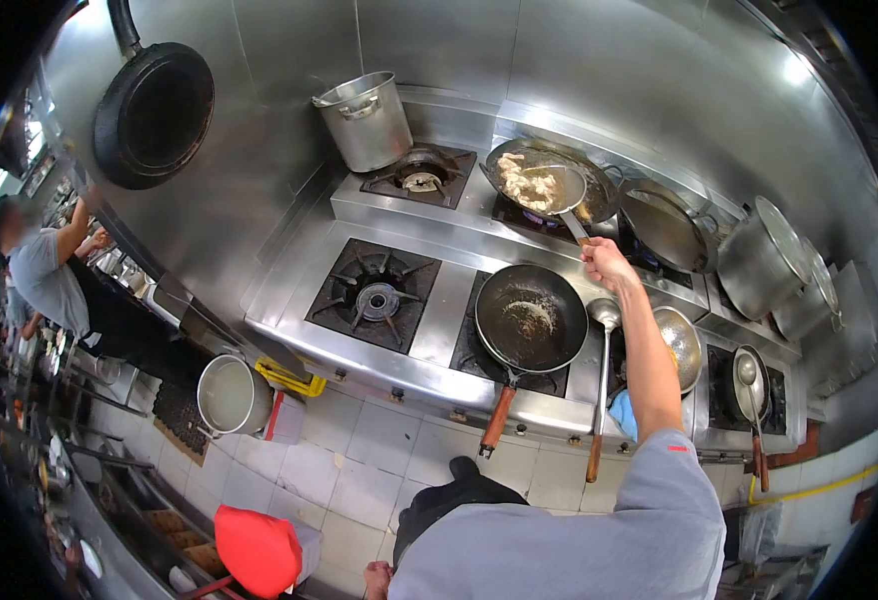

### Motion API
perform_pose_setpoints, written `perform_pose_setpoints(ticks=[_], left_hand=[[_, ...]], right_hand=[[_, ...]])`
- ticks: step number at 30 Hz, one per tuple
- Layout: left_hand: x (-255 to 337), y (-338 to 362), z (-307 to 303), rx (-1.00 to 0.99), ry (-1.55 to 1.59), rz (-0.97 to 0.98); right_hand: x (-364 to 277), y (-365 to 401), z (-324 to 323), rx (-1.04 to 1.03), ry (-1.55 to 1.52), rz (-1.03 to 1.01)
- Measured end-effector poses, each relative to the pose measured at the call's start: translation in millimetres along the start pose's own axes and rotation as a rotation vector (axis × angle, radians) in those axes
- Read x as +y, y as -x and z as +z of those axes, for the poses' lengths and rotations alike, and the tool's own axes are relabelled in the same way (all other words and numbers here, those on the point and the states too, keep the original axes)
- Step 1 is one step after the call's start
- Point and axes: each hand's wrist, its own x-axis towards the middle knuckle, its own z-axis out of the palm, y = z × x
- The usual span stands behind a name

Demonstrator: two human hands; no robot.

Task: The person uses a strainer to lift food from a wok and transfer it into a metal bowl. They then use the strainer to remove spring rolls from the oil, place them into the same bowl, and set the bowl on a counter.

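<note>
My right hand (pixel 607 262) is closed round the wooden handle of a wire skimmer (pixel 571 190), reaching over the back burners. The skimmer's head is in a wok (pixel 599 160) of hot oil, beside pale battered pieces (pixel 527 184) at the wok's left side. A flame shows under that wok. Nearer to me, a black frying pan (pixel 531 318) with a wooden handle sits on a front burner, with some oil and crumbs in it. To its right lies a long-handled ladle (pixel 604 316). My left hand (pixel 378 579) hangs low beside my body, fingers curled, partly cut off by the frame's bottom.
A tall pot (pixel 363 122) stands at the back left; a dark wok (pixel 667 228) and large pots (pixel 767 258) stand right. A metal colander (pixel 681 345) and a blue cloth (pixel 623 412) are near my forearm. Left are a bucket (pixel 229 396), a red-covered bin (pixel 257 550) and another person (pixel 49 265).
</note>
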Motion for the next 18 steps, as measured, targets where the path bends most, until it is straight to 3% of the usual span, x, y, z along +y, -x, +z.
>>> perform_pose_setpoints(ticks=[5,9,11,14,18], left_hand=[[14.0,-6.7,3.9,0.021,0.132,-0.209],[13.9,-3.3,1.7,-0.005,0.096,-0.209],[40.4,19.4,7.8,0.111,0.144,-0.232],[-24.8,-0.3,-15.3,0.016,-0.021,-0.088],[-2.7,28.3,-3.2,0.057,0.075,-0.126]], right_hand=[[11.2,-31.8,33.7,-0.006,-0.15,-0.018],[18.2,-57.6,43.5,0.024,-0.217,-0.056],[22.5,-64.5,45.0,0.051,-0.23,-0.098],[30.6,-60.9,43.0,0.082,-0.187,-0.135],[48.2,-52.5,32.8,0.119,-0.082,-0.174]])
